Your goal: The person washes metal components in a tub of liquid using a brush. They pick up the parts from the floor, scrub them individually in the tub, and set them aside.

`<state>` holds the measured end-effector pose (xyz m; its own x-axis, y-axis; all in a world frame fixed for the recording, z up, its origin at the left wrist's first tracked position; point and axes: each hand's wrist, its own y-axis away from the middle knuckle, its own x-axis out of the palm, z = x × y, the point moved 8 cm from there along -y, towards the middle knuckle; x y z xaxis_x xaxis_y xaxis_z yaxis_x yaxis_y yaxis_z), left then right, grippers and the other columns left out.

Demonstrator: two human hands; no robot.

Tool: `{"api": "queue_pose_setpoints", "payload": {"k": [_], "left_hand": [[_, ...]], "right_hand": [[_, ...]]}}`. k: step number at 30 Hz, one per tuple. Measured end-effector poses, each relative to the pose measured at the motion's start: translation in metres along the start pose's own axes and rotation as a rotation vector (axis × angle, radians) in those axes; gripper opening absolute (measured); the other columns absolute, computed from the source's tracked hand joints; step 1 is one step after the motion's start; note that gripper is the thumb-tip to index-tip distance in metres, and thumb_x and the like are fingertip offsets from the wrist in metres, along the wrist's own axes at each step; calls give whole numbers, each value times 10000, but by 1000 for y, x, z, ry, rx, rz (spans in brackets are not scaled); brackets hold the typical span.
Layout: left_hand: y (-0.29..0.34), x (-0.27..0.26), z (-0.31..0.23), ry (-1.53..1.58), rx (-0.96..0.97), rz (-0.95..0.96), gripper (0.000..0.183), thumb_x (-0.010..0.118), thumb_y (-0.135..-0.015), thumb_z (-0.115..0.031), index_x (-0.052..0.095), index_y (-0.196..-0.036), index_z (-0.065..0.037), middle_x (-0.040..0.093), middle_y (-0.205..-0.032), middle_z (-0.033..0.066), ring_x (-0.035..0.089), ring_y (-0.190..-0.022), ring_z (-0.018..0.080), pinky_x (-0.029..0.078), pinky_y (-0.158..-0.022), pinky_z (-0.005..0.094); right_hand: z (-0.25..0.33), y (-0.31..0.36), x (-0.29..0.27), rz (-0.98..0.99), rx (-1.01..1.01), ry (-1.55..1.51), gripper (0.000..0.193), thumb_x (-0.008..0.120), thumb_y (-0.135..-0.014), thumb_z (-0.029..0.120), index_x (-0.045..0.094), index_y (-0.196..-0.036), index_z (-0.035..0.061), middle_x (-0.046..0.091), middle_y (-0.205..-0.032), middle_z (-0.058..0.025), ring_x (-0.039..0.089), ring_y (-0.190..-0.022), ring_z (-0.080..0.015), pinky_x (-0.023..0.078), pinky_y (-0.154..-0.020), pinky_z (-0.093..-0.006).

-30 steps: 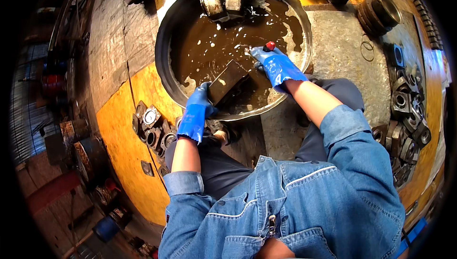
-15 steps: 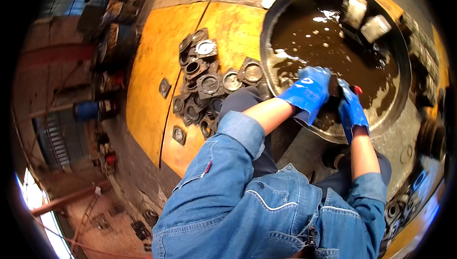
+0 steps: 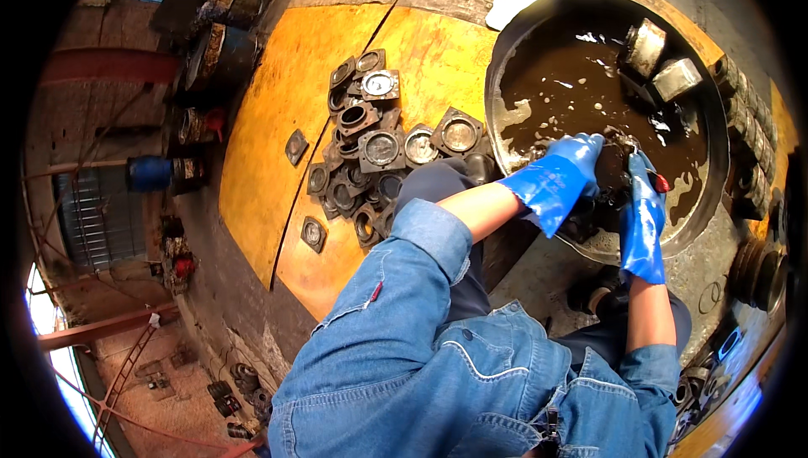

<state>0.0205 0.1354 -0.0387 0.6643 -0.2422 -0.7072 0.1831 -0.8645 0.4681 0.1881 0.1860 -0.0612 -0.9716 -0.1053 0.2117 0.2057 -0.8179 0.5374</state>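
Judging from the head view, the left hand (image 3: 568,173) and right hand (image 3: 642,214), both in blue gloves, are held low within a round dark basin (image 3: 581,5), probably so that drips are caught by its brown liquid (image 3: 555,62). A red-ended tool (image 3: 662,183) is gripped in the right hand, with the fingers clamped around it; most of it is hidden by the glove. The left hand is curled inward just beside it, over a dark wet patch toward the near side; whether its fingers are closed on anything cannot be told. Two pale-faced blocks (image 3: 646,47) are stood at the far side, apparently parked clear of both hands. Square ringed plates (image 3: 381,148) are heaped near the left knee (image 3: 433,178), perhaps for easy reach. They are borne by scuffed yellow boards (image 3: 269,104). To the right, chunky parts (image 3: 752,130) are lined along the basin, and a thin ring (image 3: 709,296) is laid on grey sheet (image 3: 699,258). Farther left, a blue drum (image 3: 150,173), a rust-red beam (image 3: 105,66) and corrugated panels (image 3: 80,222) are shown in a dim, cluttered workshop.
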Motion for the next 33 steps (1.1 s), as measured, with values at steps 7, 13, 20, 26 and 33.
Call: {"api": "queue_pose_setpoints", "payload": {"k": [7, 13, 20, 26, 33], "left_hand": [[22, 0, 24, -213, 46, -285, 755, 919, -688, -468, 691, -1286, -67, 749, -1229, 201, 710, -1162, 390, 570, -994, 490], [29, -2, 51, -193, -6, -223, 747, 977, -674, -368, 674, -1257, -15, 758, -1188, 208, 731, -1131, 356, 578, -987, 426], [35, -3, 45, -82, -59, -125, 881, 991, -702, -352, 596, -1392, 28, 734, -1297, 224, 711, -1223, 336, 563, -1041, 411], [54, -12, 34, -172, -79, -135, 900, 967, -722, -472, 591, -1373, 22, 733, -1275, 232, 706, -1214, 367, 559, -1036, 427], [47, -4, 47, -221, -48, -237, 633, 949, -732, -475, 682, -1097, -32, 758, -1039, 166, 726, -978, 348, 578, -870, 439]], "right_hand": [[14, 29, 21, 140, -308, 218, 430, 763, -1027, 228, 659, -1381, 8, 740, -1180, -68, 679, -1093, -145, 541, -988, -305], [51, 13, -25, 0, -2, 218, 394, 710, -986, 410, 727, -1146, 50, 726, -920, -70, 667, -844, -166, 520, -769, -367], [13, -18, -45, 286, -366, 1028, 259, 719, -990, 184, 720, -1234, 96, 754, -1051, -169, 711, -913, -317, 583, -871, -412], [51, 24, -40, 366, -178, 374, 314, 658, -1037, 290, 708, -1283, 102, 735, -1057, -111, 683, -951, -192, 531, -856, -354], [43, 3, -38, 259, -236, 457, 208, 750, -954, 274, 709, -989, 74, 698, -861, -17, 619, -839, -104, 536, -793, -300]]}}
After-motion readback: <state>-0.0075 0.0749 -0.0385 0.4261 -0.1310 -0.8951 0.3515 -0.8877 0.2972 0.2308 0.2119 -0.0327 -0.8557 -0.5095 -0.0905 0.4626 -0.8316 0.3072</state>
